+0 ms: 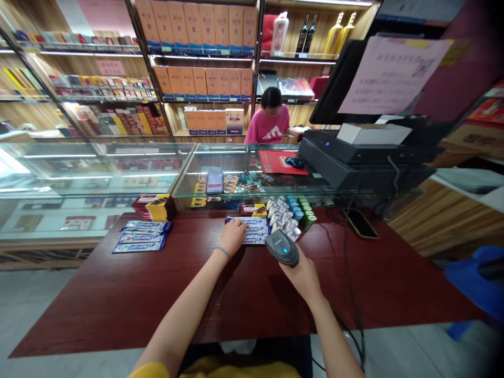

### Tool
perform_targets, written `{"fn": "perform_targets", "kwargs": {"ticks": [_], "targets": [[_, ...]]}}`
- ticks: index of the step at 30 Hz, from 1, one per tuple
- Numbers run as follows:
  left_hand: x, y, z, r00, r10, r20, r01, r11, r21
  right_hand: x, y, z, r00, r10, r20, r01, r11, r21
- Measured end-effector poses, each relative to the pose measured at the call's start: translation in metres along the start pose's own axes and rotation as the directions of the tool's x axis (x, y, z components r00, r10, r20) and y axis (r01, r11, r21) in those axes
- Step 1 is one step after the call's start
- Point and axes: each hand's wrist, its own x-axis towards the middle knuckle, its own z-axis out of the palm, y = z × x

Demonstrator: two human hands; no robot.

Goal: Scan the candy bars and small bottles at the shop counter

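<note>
My left hand [233, 236] rests on a small stack of blue-and-white snack bars [252, 230] lying on the dark red counter [129, 294], fingers curled over their left end. My right hand [303, 273] grips a grey handheld barcode scanner [282, 248] with a blue light, its head pointed at the bars. Just right of the bars stand several small round cans [289, 215] with silver, blue and green lids.
More blue-and-white bars [142, 235] and a pile of red and yellow packs [153, 207] lie at the left. A phone [360, 223] and cables lie at the right, below a till and monitor [354, 152]. A glass display case [244, 178] runs behind; a person in pink [271, 125] sits beyond it.
</note>
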Motion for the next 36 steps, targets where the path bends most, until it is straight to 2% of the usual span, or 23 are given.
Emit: {"fn": "perform_targets", "kwargs": {"ticks": [3, 5, 8, 10, 12, 13, 15, 17, 18, 20, 25, 29, 32, 36], "targets": [[0.002, 0.0, -0.001, 1.0, 0.021, -0.007, -0.021, 1.0, -0.004, 0.0, 0.001, 0.0, 1.0, 0.0, 0.002, 0.0, 1.0, -0.004], [-0.001, 0.0, -0.005, 0.998, 0.025, -0.061, -0.029, 0.997, -0.066, 0.0, 0.002, -0.001, 1.0, -0.001, 0.016, 0.001, 1.0, -0.007], [-0.013, -0.002, -0.015, 0.982, -0.036, -0.187, -0.017, 0.961, -0.277, 0.0, 0.003, -0.001, 1.0, 0.003, 0.023, -0.003, 1.0, -0.026], [-0.023, -0.006, -0.024, 0.959, -0.141, -0.245, 0.012, 0.886, -0.463, 0.0, 0.002, 0.0, 1.0, 0.007, 0.012, -0.006, 0.999, -0.043], [-0.034, -0.012, -0.031, 0.927, -0.301, -0.225, 0.081, 0.745, -0.662, 0.001, -0.001, 0.002, 1.0, 0.006, 0.001, -0.006, 0.998, -0.067], [-0.039, -0.016, -0.034, 0.908, -0.381, -0.173, 0.123, 0.639, -0.76, 0.001, -0.003, 0.003, 1.0, 0.003, -0.003, -0.003, 0.997, -0.083], [-0.048, -0.022, -0.038, 0.876, -0.482, 0.009, 0.207, 0.36, -0.91, 0.001, -0.009, 0.006, 1.0, -0.002, -0.011, 0.0, 0.993, -0.119], [-0.055, -0.028, -0.04, 0.85, -0.488, 0.2, 0.271, 0.079, -0.959, 0.002, -0.016, 0.009, 1.0, -0.006, -0.007, 0.005, 0.99, -0.142], [-0.058, -0.03, -0.04, 0.837, -0.476, 0.27, 0.293, -0.027, -0.956, 0.003, -0.02, 0.01, 1.0, -0.009, 0.002, 0.009, 0.99, -0.144], [-0.061, -0.033, -0.039, 0.82, -0.464, 0.336, 0.302, -0.148, -0.942, 0.004, -0.03, 0.014, 0.999, -0.016, 0.035, 0.02, 0.991, -0.133], [-0.063, -0.035, -0.038, 0.805, -0.466, 0.367, 0.314, -0.19, -0.93, 0.007, -0.05, 0.021, 0.99, -0.07, 0.119, 0.073, 0.997, -0.017], [-0.063, -0.035, -0.041, 0.808, -0.468, 0.357, 0.311, -0.177, -0.934, 0.009, -0.057, 0.027, 0.981, -0.101, 0.164, 0.109, 0.993, -0.038], [-0.064, -0.037, -0.041, 0.824, -0.456, 0.335, 0.297, -0.155, -0.942, 0.009, -0.058, 0.029, 0.98, -0.11, 0.164, 0.117, 0.992, -0.036], [-0.065, -0.04, -0.038, 0.816, -0.448, 0.365, 0.306, -0.201, -0.93, 0.007, -0.06, 0.029, 0.983, -0.082, 0.162, 0.082, 0.997, 0.007]]}}
